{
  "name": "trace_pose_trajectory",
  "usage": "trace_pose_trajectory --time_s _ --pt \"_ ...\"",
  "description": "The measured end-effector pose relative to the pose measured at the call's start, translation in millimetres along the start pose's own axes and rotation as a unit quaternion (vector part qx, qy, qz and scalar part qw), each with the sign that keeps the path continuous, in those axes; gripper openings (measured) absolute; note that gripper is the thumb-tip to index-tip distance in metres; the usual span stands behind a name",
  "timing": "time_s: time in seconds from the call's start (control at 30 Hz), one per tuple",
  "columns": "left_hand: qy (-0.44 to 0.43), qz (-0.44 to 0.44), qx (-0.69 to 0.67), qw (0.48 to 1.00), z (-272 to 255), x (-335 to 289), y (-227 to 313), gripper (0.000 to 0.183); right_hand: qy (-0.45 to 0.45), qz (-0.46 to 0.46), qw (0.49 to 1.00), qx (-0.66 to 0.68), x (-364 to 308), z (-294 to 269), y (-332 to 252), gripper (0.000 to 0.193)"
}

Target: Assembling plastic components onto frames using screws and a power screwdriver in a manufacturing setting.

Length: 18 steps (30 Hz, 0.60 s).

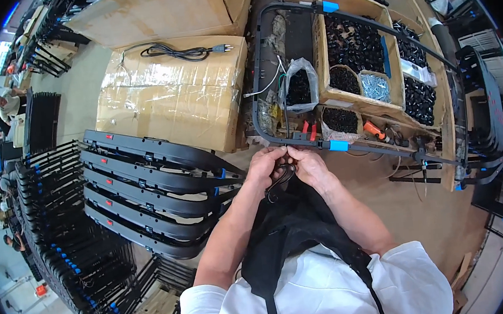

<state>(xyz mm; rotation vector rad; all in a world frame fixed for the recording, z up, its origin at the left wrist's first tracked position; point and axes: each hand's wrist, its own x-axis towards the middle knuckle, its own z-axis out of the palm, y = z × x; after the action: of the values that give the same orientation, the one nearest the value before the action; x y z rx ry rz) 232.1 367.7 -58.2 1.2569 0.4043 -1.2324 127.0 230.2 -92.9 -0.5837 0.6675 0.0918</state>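
My left hand and my right hand meet just on the near side of a black tubular frame. A black cable hangs in a loop under the fingers of my left hand, which are closed round it. The fingertips of my right hand are pinched together close to the left ones; what they hold is too small to make out. Beyond the hands, a thin dark wire runs up across the frame. Red-handled pliers lie just right of that wire.
A wooden tray holds black parts and screws. Beside it are a plastic bag of black pieces and an orange-handled tool. At left, a coiled power cord lies on a cardboard box, near stacked black panels.
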Motion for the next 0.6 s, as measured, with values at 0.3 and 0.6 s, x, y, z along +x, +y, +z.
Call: trace_pose_trajectory --time_s 0.3,0.6 --pt "0.021 0.056 0.102 0.993 6 -12 -3 0.019 0.043 -0.03 0.96 -0.277 -31 14 -27 0.032" --pt "0.112 0.283 0.19 0.933 1 -19 -45 0.033 -0.213 -0.276 0.454 -0.82 -26 105 -97 0.022"
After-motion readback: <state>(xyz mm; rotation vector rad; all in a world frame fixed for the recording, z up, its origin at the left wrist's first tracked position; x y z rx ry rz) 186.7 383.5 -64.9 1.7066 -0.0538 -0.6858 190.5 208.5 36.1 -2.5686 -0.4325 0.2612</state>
